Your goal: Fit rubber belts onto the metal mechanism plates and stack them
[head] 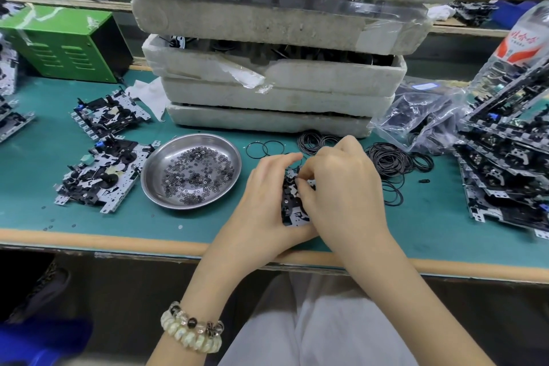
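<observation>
A metal mechanism plate [292,202] with black plastic parts is held above the green table top near its front edge. My left hand [264,199] grips its left side, fingers curled round it. My right hand [344,184] covers its right side and pinches at the top of the plate; what is between those fingertips is hidden. Loose black rubber belts [389,159] lie in a heap just right of my hands, and two single belts [264,148] lie behind my left hand. Two finished plates [101,175] lie at the left, and a leaning stack of plates [505,163] stands at the right.
A steel dish [225,157] with several small black washers sits left of my hands. Stacked foam trays [279,68] fill the middle back. A green metal box [65,44] stands back left. Plastic bags of parts [424,116] and a bottle [523,38] are back right.
</observation>
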`<state>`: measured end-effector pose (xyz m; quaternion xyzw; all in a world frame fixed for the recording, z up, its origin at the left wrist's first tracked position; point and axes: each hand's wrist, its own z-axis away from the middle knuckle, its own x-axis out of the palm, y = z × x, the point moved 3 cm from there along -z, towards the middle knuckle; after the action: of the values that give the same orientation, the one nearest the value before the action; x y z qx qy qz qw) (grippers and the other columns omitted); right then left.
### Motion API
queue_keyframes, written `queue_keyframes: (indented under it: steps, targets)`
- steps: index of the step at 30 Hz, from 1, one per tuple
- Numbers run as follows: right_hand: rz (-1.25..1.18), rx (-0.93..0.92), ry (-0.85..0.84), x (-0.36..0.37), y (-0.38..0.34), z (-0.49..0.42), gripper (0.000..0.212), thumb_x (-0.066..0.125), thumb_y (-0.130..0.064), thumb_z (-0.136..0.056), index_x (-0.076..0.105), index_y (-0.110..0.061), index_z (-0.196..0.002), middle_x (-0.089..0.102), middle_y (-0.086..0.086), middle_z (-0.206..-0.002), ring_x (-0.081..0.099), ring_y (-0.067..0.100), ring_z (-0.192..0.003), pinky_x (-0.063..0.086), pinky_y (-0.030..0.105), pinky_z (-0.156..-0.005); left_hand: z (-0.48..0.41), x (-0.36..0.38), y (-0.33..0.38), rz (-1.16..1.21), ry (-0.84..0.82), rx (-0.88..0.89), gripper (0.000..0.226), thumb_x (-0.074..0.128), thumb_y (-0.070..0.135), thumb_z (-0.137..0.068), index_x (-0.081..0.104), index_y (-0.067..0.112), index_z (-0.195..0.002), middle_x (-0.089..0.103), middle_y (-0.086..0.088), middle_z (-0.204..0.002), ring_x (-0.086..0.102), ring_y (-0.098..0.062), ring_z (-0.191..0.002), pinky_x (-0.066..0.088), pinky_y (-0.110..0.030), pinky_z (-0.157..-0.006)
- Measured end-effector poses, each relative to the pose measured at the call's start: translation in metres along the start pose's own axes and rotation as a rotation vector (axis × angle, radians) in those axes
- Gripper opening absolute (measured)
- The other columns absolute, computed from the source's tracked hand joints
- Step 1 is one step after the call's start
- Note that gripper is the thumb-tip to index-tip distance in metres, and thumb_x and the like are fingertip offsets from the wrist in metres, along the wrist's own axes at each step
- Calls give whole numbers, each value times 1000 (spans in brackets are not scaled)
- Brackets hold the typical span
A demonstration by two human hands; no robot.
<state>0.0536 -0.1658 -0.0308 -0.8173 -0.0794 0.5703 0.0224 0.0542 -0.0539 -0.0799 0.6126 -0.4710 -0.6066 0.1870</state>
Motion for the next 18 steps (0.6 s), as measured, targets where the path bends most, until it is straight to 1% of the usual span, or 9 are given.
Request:
queue_keyframes:
  steps: [2, 4, 6, 9, 11, 12, 15, 17, 18]
  targets:
    - [-27, -44, 129, -1, -3, 4, 18, 79, 4, -55, 64, -6, -53, 56, 5, -54, 53, 28, -67, 36, 30, -55, 0, 0, -1, 4, -3, 0, 88, 84, 23, -73, 37, 21, -147, 39, 7, -141, 38, -10, -135, 34, -25, -110]
    - [-6, -125, 208, -2, -9, 7, 25, 74, 12, -48, 55, -5, -46, 50, 6, -48, 53, 26, -58, 30, 29, -53, 0, 1, -2, 6, -4, -1, 86, 83, 21, -73, 38, 21, -147, 39, 7, -141, 37, -11, -136, 35, -30, -112]
    - [8, -196, 254, -2, -13, 9, 23, 66, 14, -49, 52, -4, -47, 48, 8, -49, 54, 26, -56, 31, 29, -53, -1, 1, -2, 13, 1, 2, 84, 83, 21, -73, 40, 21, -145, 41, 7, -140, 38, -11, -134, 35, -33, -111]
    - [21, -270, 268, 0, -16, 10, 23, 50, 15, -59, 51, -5, -48, 47, 9, -50, 55, 24, -55, 35, 28, -51, -1, 1, -3, 15, 1, 17, 82, 82, 20, -72, 42, 20, -143, 43, 6, -139, 38, -10, -134, 35, -31, -111]
    - [59, -306, 287, -1, -19, 10, 28, 38, 13, -63, 51, -7, -47, 47, 7, -50, 53, 22, -54, 29, 28, -53, -1, 1, -4, 7, 10, 21, 79, 82, 16, -73, 43, 20, -142, 44, 7, -138, 38, -8, -133, 36, -29, -110]
    - [80, -319, 293, -2, -21, 10, 29, 37, 11, -64, 52, -7, -47, 48, 7, -50, 53, 22, -54, 27, 28, -54, -1, 1, -4, -3, 13, 23, 78, 81, 15, -74, 43, 20, -141, 44, 8, -137, 38, -7, -133, 36, -29, -109]
    - [100, -285, 236, -4, -20, 11, 20, 48, 5, -60, 55, -10, -48, 51, 5, -52, 53, 23, -58, 27, 29, -56, -1, 2, -5, -11, 13, 32, 77, 81, 17, -74, 43, 22, -141, 44, 10, -137, 37, -5, -133, 36, -28, -109]
    - [21, -206, 111, -1, -7, 6, 10, 62, -2, -62, 63, -9, -56, 58, 5, -60, 54, 27, -70, 33, 30, -58, 0, 1, -5, 5, 6, 29, 84, 82, 28, -71, 41, 24, -143, 42, 10, -138, 38, -6, -134, 35, -26, -109]
    - [-7, -142, 18, 1, 1, 2, 6, 66, -9, -70, 69, -10, -65, 62, 4, -69, 52, 28, -80, 38, 32, -61, 0, 1, -4, 5, 2, 27, 88, 82, 37, -69, 40, 25, -144, 40, 11, -138, 37, -6, -134, 35, -23, -109]
